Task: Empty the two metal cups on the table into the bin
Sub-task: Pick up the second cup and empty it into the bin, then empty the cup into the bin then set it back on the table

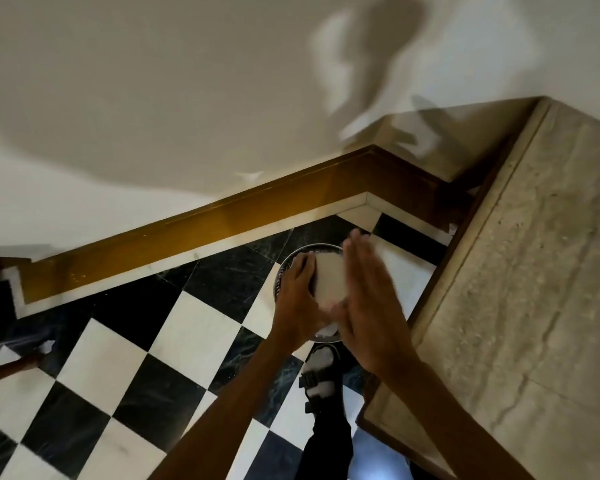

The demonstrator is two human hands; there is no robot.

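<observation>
A round bin [303, 250] with a metal rim stands on the checkered floor, just left of the table. My left hand [297, 299] grips a pale round object, apparently a metal cup [331, 280] turned bottom up, directly over the bin's mouth. My right hand [368, 306] is flat with its fingers straight, pressed against the cup's right side, and it is blurred by motion. White scraps [326, 330] show inside the bin under the cup. The other cup is not in view.
A stone-topped table [534, 271] with a wooden edge fills the right side. A brown skirting board [222, 220] runs along the wall behind the bin. My sandalled foot [321, 375] stands right below the bin. A wooden leg [11, 370] shows at far left.
</observation>
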